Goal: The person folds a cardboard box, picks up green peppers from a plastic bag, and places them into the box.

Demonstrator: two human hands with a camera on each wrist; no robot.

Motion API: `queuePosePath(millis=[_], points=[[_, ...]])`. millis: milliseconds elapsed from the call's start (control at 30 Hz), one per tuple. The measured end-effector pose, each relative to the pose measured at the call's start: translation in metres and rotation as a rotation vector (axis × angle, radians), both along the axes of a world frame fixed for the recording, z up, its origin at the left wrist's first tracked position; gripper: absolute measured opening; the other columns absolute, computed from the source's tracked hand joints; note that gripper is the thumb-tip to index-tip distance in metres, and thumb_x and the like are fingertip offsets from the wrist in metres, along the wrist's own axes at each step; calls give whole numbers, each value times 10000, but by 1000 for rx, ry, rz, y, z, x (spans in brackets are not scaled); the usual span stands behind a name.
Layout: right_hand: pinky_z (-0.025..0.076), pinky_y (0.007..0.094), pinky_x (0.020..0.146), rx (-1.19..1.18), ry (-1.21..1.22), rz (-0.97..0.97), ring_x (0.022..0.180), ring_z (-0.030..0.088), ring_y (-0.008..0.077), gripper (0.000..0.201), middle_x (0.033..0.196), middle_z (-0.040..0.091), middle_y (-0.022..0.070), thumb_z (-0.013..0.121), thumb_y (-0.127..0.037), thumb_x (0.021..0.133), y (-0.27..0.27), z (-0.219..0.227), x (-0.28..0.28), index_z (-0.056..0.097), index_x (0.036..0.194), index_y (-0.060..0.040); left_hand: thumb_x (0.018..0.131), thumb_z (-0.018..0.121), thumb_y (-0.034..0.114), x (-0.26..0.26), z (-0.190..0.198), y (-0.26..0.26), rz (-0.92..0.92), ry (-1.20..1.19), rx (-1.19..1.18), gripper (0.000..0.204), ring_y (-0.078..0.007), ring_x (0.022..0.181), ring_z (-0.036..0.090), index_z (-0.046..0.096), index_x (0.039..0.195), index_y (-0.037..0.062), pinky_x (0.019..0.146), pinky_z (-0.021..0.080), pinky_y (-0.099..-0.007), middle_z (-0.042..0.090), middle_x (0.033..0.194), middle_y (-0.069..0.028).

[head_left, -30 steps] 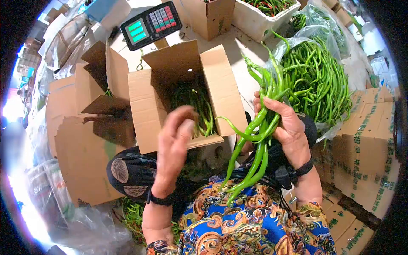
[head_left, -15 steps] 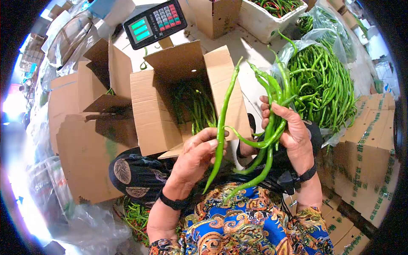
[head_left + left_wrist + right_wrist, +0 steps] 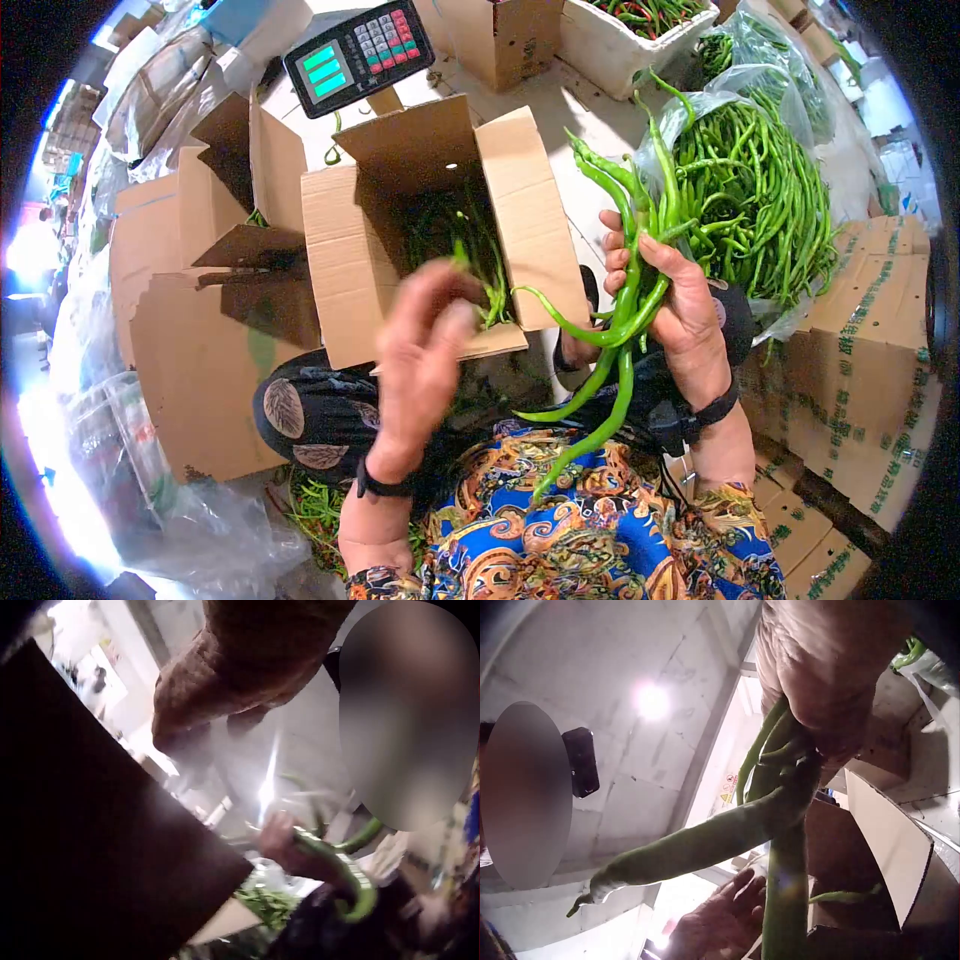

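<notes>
My right hand (image 3: 682, 305) grips several long green peppers (image 3: 612, 335), their tips hanging toward the patterned shirt. Blurred, my left hand (image 3: 422, 355) is over the near edge of an open cardboard box (image 3: 340, 265) with green peppers (image 3: 492, 290) inside. In the right wrist view, its fingers look loose and apart, and one pepper (image 3: 847, 896) shows separately against the box. The left wrist view shows no pepper in my left hand (image 3: 240, 671); beyond it my right hand (image 3: 289, 851) holds the bunch.
A clear bag of green peppers (image 3: 760, 200) lies on the right, beside stacked cartons (image 3: 850, 350). Behind the box are a scale display (image 3: 360, 55) and a white foam crate (image 3: 610, 50). Another open carton (image 3: 275, 170) and flattened cardboard (image 3: 200, 370) occupy the left.
Half a second ago my left hand held one long pepper beside the bunch; it has moved left to the box and let the pepper go. My right hand has kept its grip.
</notes>
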State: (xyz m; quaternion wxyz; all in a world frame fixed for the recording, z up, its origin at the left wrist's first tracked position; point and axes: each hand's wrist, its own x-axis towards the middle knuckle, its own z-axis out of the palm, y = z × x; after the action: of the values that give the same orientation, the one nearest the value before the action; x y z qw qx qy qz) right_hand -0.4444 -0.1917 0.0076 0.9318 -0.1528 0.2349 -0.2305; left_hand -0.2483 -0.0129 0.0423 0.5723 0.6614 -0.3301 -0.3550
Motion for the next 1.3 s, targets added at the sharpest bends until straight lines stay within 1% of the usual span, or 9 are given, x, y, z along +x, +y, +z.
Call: queuePosePath(millis=[200, 267, 400, 667, 900, 1000, 1100, 1233, 1300], points=[[518, 318, 823, -137, 9, -28, 908, 575, 152, 629, 1055, 552, 78, 671, -132, 863, 3, 9, 8, 358, 1375, 53, 840, 694, 146, -56, -8, -14, -510, 274, 272, 400, -148, 901, 610, 573, 1196, 10, 787, 494, -293, 653, 989, -85], [519, 315, 828, -179, 75, -59, 913, 581, 152, 600, 1056, 569, 78, 674, -132, 859, 3, 10, 6, 391, 1359, 43, 877, 656, 141, -62, -24, -11, -469, 327, 207, 362, -124, 856, 601, 573, 1199, 0, 770, 499, -277, 652, 978, -65], [526, 305, 824, -251, 271, -141, 942, 602, 162, 503, 1060, 621, 86, 684, -130, 850, 3, 15, 2, 492, 1293, 11, 969, 503, 163, -41, -16, -3, -293, 948, 184, 290, -154, 823, 621, 538, 1203, -6, 745, 526, -271, 632, 958, -83], [489, 250, 611, -267, 141, -44, 737, 575, 92, 505, 926, 628, 60, 683, -95, 826, 2, 9, -7, 486, 1274, 28, 963, 525, 188, -4, -42, 10, -19, 1216, -164, 396, -79, 700, 487, 449, 1285, -29, 526, 389, -164, 578, 911, -63], [404, 227, 513, -267, 80, 93, 604, 476, 96, 503, 852, 583, 70, 666, -88, 758, 12, 24, -3, 492, 1208, 54, 954, 535, 134, 29, -33, 8, 72, 1138, -298, 427, -98, 762, 492, 420, 1318, -59, 622, 435, -176, 538, 939, -64], [398, 230, 491, -362, 65, 149, 557, 490, 114, 454, 830, 597, 92, 617, -61, 739, 18, 28, -2, 524, 1166, 67, 977, 474, 145, 27, -47, -8, 276, 464, -62, 399, -133, 878, 521, 430, 1319, -55, 812, 452, -232, 548, 1123, -95], [406, 231, 499, -303, 22, 196, 545, 490, 118, 446, 833, 604, 98, 624, -59, 738, 22, 29, -5, 538, 1160, 56, 972, 488, 239, 17, -35, -12, 153, 28, 103, 427, -128, 946, 530, 469, 1319, -10, 866, 428, -254, 593, 1156, -77], [432, 241, 528, -336, 128, 394, 570, 528, 122, 444, 843, 626, 95, 659, -92, 746, 27, 29, 2, 565, 1162, 32, 924, 579, 347, -19, -1, -47, -114, 456, 45, 551, -177, 979, 557, 471, 1312, -30, 888, 448, -312, 631, 1091, -118], [451, 244, 558, -434, 191, 511, 621, 566, 125, 477, 854, 644, 81, 684, -138, 756, 29, 27, 6, 568, 1191, 20, 936, 576, 293, -21, -15, -58, -259, 657, -50, 437, -162, 863, 607, 513, 1234, -20, 769, 495, -274, 632, 1030, -103]])
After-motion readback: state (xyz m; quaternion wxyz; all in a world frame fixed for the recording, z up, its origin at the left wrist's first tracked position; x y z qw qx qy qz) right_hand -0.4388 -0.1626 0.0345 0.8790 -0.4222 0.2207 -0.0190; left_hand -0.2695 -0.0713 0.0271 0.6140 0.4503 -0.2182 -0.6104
